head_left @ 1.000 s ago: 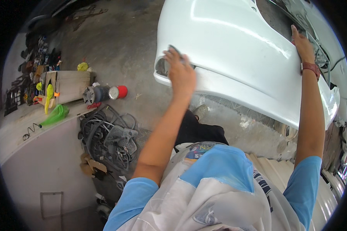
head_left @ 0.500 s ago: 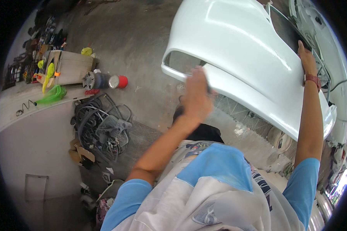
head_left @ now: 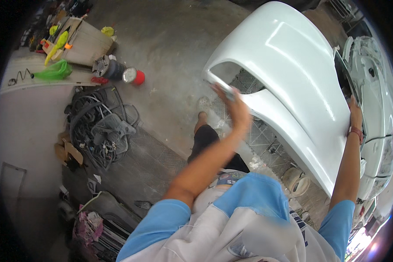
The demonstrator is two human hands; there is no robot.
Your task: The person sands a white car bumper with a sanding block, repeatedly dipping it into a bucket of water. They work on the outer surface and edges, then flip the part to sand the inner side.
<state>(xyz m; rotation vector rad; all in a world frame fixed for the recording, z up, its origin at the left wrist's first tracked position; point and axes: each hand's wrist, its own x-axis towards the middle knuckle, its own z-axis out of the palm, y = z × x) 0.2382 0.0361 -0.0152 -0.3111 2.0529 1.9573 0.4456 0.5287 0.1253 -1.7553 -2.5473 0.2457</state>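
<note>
A glossy white car body panel (head_left: 288,65) with a rounded opening near its left end stretches across the right half of the view. At the lower rim of that opening is my left hand (head_left: 237,109), closed on a small flat grey pad (head_left: 225,91) that lies against the rim; motion blurs the fingers, and the pad's exact kind is unclear. My right hand (head_left: 355,114), with a reddish band on its wrist, grips the panel's right edge. Part of its fingers is hidden behind that edge.
A white car body (head_left: 373,153) stands close at the right. On the floor are a bucket (head_left: 296,181), a red tin (head_left: 139,77), dark metal canister (head_left: 111,67) and a heap of black hoses and cables (head_left: 98,126). A green bag (head_left: 54,70) lies on the bench at left.
My view has shifted, so the panel appears lower and farther right. My left hand has moved along the panel's lower edge toward its left end. The right hand keeps its hold.
</note>
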